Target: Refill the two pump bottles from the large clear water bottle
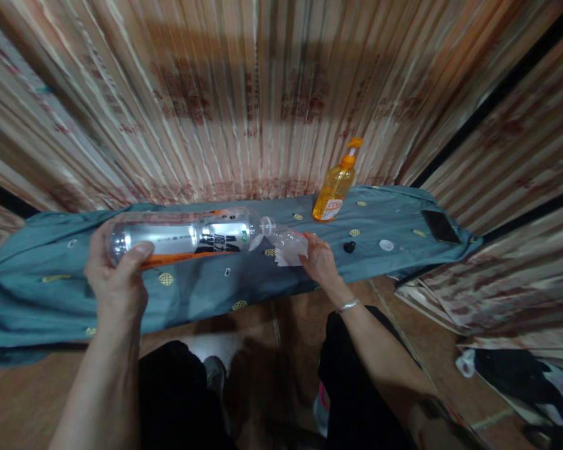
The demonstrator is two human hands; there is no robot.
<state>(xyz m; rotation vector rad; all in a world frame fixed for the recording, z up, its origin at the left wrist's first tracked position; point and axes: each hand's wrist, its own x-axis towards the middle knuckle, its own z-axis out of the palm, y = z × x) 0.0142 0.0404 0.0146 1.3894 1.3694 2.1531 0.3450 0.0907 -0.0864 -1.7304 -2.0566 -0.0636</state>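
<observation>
A large clear plastic bottle (182,237) with a silver and orange label lies sideways above the blue-green cloth, its neck to the right. My left hand (119,272) is wrapped round its base end, thumb on the near side. At the bottle's mouth is the narrow end of a small clear plastic piece (284,237), whose exact shape is blurred. My right hand (319,257) has its fingers closed round the right end of that piece. A whitish, ragged-edged patch (289,256) shows just below it; whether it is paper or plastic I cannot tell.
An orange pump bottle (333,190) stands at the back of the cloth-covered table (192,297). Right of it lie a small black object (349,247), a round whitish disc (386,245) and a dark phone-like slab (440,226). A striped curtain (225,106) hangs behind; a black bag (520,381) is on the floor.
</observation>
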